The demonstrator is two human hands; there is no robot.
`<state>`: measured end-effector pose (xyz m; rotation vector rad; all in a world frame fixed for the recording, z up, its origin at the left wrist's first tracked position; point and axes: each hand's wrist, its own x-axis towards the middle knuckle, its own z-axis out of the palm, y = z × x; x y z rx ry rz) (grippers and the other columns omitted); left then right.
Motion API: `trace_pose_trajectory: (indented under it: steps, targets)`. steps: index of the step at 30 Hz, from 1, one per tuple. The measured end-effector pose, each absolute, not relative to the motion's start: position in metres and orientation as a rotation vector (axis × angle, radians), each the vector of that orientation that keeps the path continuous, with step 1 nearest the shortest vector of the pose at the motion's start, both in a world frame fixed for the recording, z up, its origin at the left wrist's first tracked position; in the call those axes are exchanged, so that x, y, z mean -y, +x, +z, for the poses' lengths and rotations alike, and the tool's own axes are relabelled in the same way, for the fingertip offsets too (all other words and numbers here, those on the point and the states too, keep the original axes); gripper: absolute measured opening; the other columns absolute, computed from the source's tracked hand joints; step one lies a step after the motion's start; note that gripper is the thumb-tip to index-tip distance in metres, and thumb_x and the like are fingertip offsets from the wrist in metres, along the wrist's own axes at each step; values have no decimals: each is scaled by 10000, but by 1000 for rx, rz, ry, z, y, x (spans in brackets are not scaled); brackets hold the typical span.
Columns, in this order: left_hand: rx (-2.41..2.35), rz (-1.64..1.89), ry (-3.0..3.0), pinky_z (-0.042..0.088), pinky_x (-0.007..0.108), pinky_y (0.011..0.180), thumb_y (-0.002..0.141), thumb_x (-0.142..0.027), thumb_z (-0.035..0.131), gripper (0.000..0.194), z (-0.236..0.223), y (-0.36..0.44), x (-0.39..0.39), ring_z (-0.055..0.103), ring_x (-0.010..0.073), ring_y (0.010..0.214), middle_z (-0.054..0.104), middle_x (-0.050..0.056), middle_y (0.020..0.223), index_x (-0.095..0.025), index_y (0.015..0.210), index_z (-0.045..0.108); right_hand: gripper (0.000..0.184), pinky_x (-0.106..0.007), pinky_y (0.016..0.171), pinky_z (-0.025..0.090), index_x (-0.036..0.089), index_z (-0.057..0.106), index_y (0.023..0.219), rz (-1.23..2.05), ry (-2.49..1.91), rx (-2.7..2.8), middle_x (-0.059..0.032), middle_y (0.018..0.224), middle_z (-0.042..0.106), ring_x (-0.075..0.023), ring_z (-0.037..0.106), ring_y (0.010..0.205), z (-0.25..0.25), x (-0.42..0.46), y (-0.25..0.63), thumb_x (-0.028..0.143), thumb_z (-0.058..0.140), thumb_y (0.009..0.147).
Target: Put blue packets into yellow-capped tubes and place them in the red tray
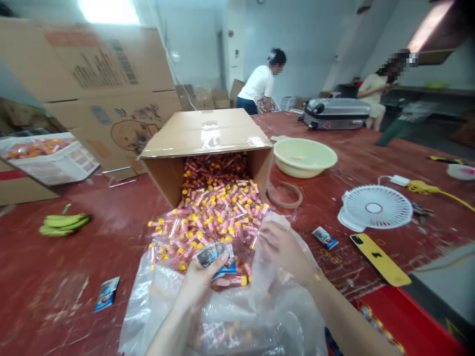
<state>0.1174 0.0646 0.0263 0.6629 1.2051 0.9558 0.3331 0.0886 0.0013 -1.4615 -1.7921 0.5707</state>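
At far left, a white basket (70, 165) holds many orange and yellow pieces, too many to count, and one bunch of green-yellow bananas (65, 225) lies nearer on the red table (122, 237). One blue packet (107, 293) lies below the bananas. The left hand (202, 277) has its thumb pressed down over the held packet (222, 267), gripping it above the tubes; whether more than one is held, I cannot tell. Behind, one open carton (208, 129) lies on its side, with countless pink, yellow-capped tubes (211, 217) inside and spilling out onto clear plastic (166, 296). The right hand (284, 247) touches the plastic at the tubes' right edge, fingers bent; whether they pinch it is unclear. Beyond it, one pale green basin (305, 165) holds one small orange piece. Farther right are one small packet (325, 238), one white fan (374, 206) and one yellow phone (380, 259).
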Motion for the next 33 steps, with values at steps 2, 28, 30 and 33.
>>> trace_pose_trajectory:
  steps: [2, 28, 30, 33]
  targets:
    - [-1190, 932, 692, 578, 252, 502, 610, -366, 831, 412, 26, 113, -63, 693, 209, 670, 740, 113, 834, -104, 900, 703, 85, -314, 726, 478, 212, 561, 858, 725, -1564, 1850, -23, 765, 638, -189, 616, 765, -7, -136, 301, 166, 562, 787]
    - [-1125, 980, 989, 418, 203, 452, 534, -314, 861, 313, 25, 115, -70, 486, 99, 452, 542, -33, 482, -140, 537, 600, 45, -315, 724, 492, 228, 564, 865, 731, -911, 1912, -23, 864, 619, -167, 591, 811, 66, -99, 288, 258, 596, 854]
    - [-1049, 950, 922, 473, 216, 522, 588, -348, 837, 286, 28, 115, -67, 577, 131, 545, 644, 19, 594, -124, 637, 665, 136, -283, 631, 487, 217, 553, 839, 1008, -1003, 1711, 0, 769, 595, -140, 570, 693, 57, -102, 288, 328, 630, 831]
    - [-970, 834, 718, 543, 274, 577, 659, -423, 784, 386, 32, 118, -64, 658, 196, 675, 718, 109, 795, -96, 853, 715, 216, -256, 590, 485, 213, 539, 837, 1287, -1071, 1452, 15, 723, 562, -120, 549, 646, 44, -98, 288, 413, 621, 829]
